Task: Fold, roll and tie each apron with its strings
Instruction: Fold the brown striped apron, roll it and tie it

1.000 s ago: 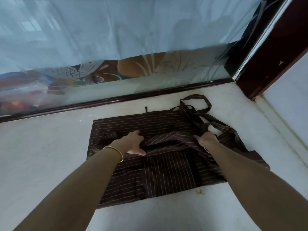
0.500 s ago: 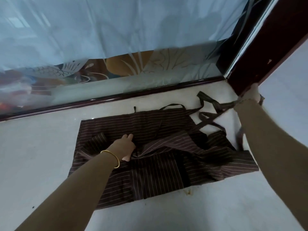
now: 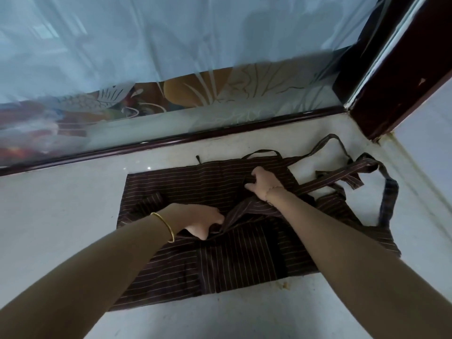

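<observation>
The left hand point(image 3: 204, 222) is seen low over the middle of the apron point(image 3: 186, 187), its fingers curled under a raised fold of cloth, which is gripped. A thin gold bangle point(image 3: 166, 226) is worn on that wrist. The right hand point(image 3: 263, 184) is placed farther away and to the right. Its fingers are bent down into the cloth, and a small ridge of fabric appears to be pinched there. A lifted crease is stretched between the two hands, running on a slant from the nearer left hand up towards the right wrist.

The apron, dark brown with thin pale stripes, is spread on a pale surface point(image 3: 61, 216), with its long axis lying left to right across the view. The body of the cloth is rumpled and only partly folded, so the folding step is judged to be early.

The strings point(image 3: 367, 168) are lain in loose loops off the right end of the apron, just beyond the right hand and well apart from the left. They would be more easily reached by the right hand.

A frosted glass panel point(image 3: 220, 94) and a dark wooden frame point(image 3: 381, 94) are seen behind.
</observation>
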`<state>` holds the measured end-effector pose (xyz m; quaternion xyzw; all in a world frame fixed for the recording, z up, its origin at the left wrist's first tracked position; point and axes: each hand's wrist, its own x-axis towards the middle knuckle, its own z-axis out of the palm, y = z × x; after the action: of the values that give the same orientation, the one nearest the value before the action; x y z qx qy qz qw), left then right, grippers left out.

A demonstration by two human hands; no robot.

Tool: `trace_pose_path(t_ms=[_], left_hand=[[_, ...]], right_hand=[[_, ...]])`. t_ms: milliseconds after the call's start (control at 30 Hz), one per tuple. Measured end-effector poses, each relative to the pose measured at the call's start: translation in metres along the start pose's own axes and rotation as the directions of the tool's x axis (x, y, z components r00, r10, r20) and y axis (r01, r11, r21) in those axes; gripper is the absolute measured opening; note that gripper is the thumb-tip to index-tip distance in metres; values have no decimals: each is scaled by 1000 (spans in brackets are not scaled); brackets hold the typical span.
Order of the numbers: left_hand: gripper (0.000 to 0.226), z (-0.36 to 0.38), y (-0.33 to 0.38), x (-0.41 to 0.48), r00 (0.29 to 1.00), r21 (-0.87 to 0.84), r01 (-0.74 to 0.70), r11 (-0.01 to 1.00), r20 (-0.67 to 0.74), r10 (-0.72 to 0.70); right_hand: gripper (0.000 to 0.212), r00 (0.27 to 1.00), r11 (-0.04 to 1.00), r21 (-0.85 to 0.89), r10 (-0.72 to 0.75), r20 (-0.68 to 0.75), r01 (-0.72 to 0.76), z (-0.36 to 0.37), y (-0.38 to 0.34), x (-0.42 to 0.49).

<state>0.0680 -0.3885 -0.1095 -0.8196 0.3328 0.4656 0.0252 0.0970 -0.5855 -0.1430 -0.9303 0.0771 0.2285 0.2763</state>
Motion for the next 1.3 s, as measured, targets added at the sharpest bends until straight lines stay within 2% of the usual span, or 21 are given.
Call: trace_pose_path(t_ms=[67,133,200,267,333,400,467,500,567,633,700,767,800,867,933,1000,1133,1167,1300], left_hand=[[48,5,3,0,998,-35,25,999,56,-23],[41,8,3,1,996,-55,58,997,67,-54],[28,9,-2,1,997,-51,78,996,31,-77],[21,9,-8,1,995,-69,99,993,-6,-99],[22,10,-12,0,992,-91,123,988,-9,-124],[20,9,-13,0,990,-87,141,986,17,-140],[18,6,-11,1,987,-77,155,985,51,-152],[19,2,-9,1,986,-78,157,985,67,-152],[25,-6,-1,-1,987,-110,141,984,93,-131],[28,-13,10,-4,989,-181,116,977,107,-97],[27,-15,22,-7,988,-219,106,970,133,-78],[31,-15,31,-10,980,-245,126,961,181,-82],[35,-15,35,-12,975,-257,145,956,204,-93],[46,-12,42,-17,961,-287,195,938,248,-124],[57,-6,44,-20,940,-335,250,908,307,-146],[66,1,42,-24,925,-308,285,908,336,-176],[57,7,26,-29,938,-116,293,949,225,-262],[54,7,20,-30,945,-111,292,950,185,-269],[56,4,2,-27,956,-84,289,954,72,-283]], right_hand=[[67,988,989,-59,141,62,-138,18,-12,2],[69,976,953,-221,216,20,-206,30,-18,0],[46,989,925,-354,146,-5,-138,42,-18,3],[26,999,932,-361,37,19,-28,44,-18,5],[22,1000,971,-239,13,-10,-15,37,-16,7],[21,985,994,49,102,-136,-96,16,-11,13],[22,946,930,347,212,-247,-118,-12,-3,19],[23,939,920,381,210,-274,-95,-22,1,21],[23,972,969,244,94,-214,-40,-28,2,16],[23,1000,1000,11,-17,2,17,-13,-3,5],[44,983,984,-177,8,185,25,7,-9,-7],[65,972,917,-398,75,221,20,21,-14,-18],[67,972,867,-497,88,218,33,25,-15,-23],[58,967,781,-616,65,246,104,33,-11,-33],[38,951,774,-604,6,309,191,41,-6,-41],[29,941,812,-537,-42,335,228,46,-3,-47],[49,948,884,-423,-60,314,196,45,-5,-57],[50,948,861,-467,-51,313,201,45,-7,-58],[26,956,716,-660,-32,291,225,59,-17,-62]])
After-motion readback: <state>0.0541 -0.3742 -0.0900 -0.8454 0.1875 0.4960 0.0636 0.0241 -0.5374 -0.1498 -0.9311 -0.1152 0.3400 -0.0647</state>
